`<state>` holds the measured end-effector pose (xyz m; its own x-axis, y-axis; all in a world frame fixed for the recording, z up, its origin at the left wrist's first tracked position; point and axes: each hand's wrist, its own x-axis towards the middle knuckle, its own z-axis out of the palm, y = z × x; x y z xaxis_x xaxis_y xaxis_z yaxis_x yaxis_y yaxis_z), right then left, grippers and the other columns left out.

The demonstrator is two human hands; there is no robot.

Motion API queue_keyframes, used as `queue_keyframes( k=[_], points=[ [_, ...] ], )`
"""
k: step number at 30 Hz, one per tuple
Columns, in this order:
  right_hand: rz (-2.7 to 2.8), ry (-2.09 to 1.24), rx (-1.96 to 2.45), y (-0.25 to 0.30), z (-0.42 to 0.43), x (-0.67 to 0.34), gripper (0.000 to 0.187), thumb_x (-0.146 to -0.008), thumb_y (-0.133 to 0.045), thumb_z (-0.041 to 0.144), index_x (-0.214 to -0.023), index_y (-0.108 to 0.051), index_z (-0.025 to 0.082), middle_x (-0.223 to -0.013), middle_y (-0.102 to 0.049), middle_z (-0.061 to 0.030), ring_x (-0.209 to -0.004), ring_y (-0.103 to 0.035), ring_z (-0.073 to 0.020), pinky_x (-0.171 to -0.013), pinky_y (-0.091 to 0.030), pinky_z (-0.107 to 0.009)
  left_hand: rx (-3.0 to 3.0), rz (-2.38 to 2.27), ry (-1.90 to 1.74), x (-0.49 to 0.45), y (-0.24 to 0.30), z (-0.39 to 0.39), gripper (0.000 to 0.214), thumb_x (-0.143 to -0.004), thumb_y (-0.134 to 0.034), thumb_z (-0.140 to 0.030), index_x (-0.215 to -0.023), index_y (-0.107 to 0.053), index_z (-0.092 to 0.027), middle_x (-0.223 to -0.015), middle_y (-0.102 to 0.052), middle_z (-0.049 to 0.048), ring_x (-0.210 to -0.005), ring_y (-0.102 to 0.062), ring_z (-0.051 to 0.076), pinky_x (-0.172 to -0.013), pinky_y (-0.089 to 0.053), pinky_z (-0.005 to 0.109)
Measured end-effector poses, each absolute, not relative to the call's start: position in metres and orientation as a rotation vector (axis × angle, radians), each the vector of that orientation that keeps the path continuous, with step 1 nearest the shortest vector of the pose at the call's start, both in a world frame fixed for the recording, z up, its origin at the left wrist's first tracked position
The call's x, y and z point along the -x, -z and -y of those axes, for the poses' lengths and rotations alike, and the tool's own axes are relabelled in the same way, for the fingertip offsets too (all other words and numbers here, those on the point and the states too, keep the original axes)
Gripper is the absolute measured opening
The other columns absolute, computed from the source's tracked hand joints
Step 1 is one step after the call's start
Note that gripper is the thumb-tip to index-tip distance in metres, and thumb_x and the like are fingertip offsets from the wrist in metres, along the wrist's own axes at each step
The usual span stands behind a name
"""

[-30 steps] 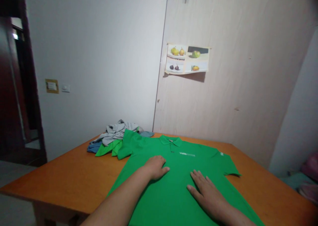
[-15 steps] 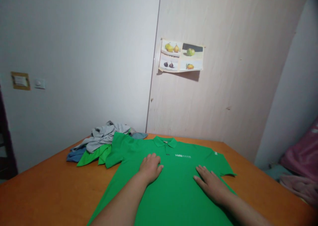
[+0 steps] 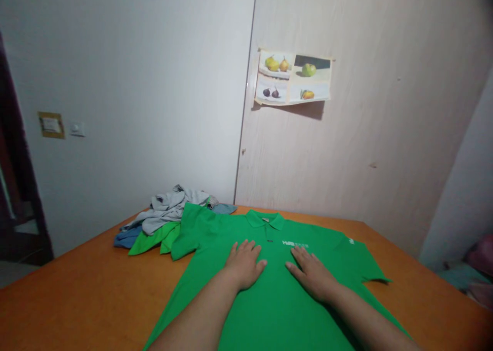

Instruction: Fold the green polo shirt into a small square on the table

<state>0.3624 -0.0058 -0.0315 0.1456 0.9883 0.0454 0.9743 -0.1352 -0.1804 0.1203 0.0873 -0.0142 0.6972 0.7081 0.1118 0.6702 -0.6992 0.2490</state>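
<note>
A green polo shirt [image 3: 269, 310] lies spread face up on the orange wooden table [image 3: 88, 284], collar towards the far wall. My left hand [image 3: 245, 262] rests flat on its chest just below the collar, fingers stretched out. My right hand [image 3: 311, 271] lies flat beside it under the white chest lettering, fingers apart too. Neither hand holds anything.
A heap of clothes [image 3: 169, 220], grey, green and blue, sits at the table's far left corner, touching the shirt's sleeve. Behind stand a white wall with switches [image 3: 61, 127] and a pale wooden panel with a fruit picture [image 3: 293, 77]. Pink bedding [image 3: 481, 269] lies at the right.
My right hand has slid left and up the shirt, closer to my left hand. The left hand has edged slightly towards the collar. The camera has turned a little.
</note>
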Motion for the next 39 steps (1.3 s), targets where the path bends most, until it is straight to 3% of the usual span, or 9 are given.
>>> queue_keyframes(
  k=[4, 8, 14, 25, 34, 39],
  points=[
    [1.798, -0.051, 2.438, 0.038, -0.004, -0.402, 0.079, -0.095, -0.025, 0.066, -0.153, -0.034, 0.013, -0.160, -0.029, -0.0128, -0.149, -0.021, -0.0309, -0.118, -0.021, -0.055, -2.689, -1.118, -0.280, -0.121, 0.012, -0.085, 0.067, -0.095, -0.028, -0.060, -0.148, -0.043, -0.022, -0.159, -0.033, 0.0114, -0.148, -0.023, 0.034, -0.118, -0.014, 0.060],
    [1.639, -0.012, 2.567, 0.037, -0.020, -0.402, 0.076, -0.096, -0.024, 0.062, -0.149, -0.042, 0.010, -0.157, -0.034, -0.0174, -0.146, -0.028, -0.0351, -0.115, -0.025, -0.059, -2.670, -1.112, -0.274, -0.121, 0.011, -0.083, 0.068, -0.095, -0.028, -0.060, -0.149, -0.042, -0.021, -0.159, -0.032, 0.0118, -0.149, -0.022, 0.033, -0.119, -0.013, 0.060],
    [1.928, -0.029, 2.283, 0.050, -0.039, -0.374, 0.076, -0.096, -0.024, 0.062, -0.151, -0.037, 0.012, -0.160, -0.030, -0.0134, -0.148, -0.022, -0.0310, -0.118, -0.020, -0.055, -2.653, -1.115, -0.274, -0.121, 0.012, -0.082, 0.068, -0.095, -0.026, -0.061, -0.150, -0.040, -0.023, -0.160, -0.030, 0.0106, -0.150, -0.019, 0.032, -0.119, -0.011, 0.060],
    [1.549, 0.081, 2.615, 0.060, -0.054, -0.429, 0.078, -0.096, -0.018, 0.061, -0.150, -0.039, 0.009, -0.159, -0.031, -0.0163, -0.147, -0.024, -0.0355, -0.114, -0.021, -0.063, -2.642, -1.098, -0.230, -0.120, 0.011, -0.081, 0.071, -0.095, -0.022, -0.063, -0.151, -0.037, -0.022, -0.162, -0.026, 0.0107, -0.150, -0.016, 0.032, -0.119, -0.009, 0.060],
    [1.863, 0.010, 2.416, 0.055, -0.057, -0.407, 0.070, -0.097, -0.020, 0.060, -0.153, -0.034, 0.021, -0.162, -0.027, -0.0068, -0.149, -0.021, -0.0306, -0.117, -0.020, -0.059, -2.640, -1.110, -0.238, -0.118, 0.008, -0.079, 0.069, -0.095, -0.024, -0.062, -0.151, -0.038, -0.023, -0.161, -0.028, 0.0089, -0.150, -0.017, 0.031, -0.120, -0.011, 0.059],
    [1.552, 0.103, 2.644, 0.045, -0.050, -0.425, 0.070, -0.098, -0.018, 0.056, -0.150, -0.040, 0.015, -0.159, -0.033, -0.0128, -0.148, -0.024, -0.0330, -0.114, -0.021, -0.064, -2.648, -1.107, -0.229, -0.118, 0.006, -0.079, 0.069, -0.096, -0.026, -0.061, -0.151, -0.038, -0.021, -0.161, -0.030, 0.0099, -0.150, -0.018, 0.031, -0.120, -0.012, 0.058]
  ],
)
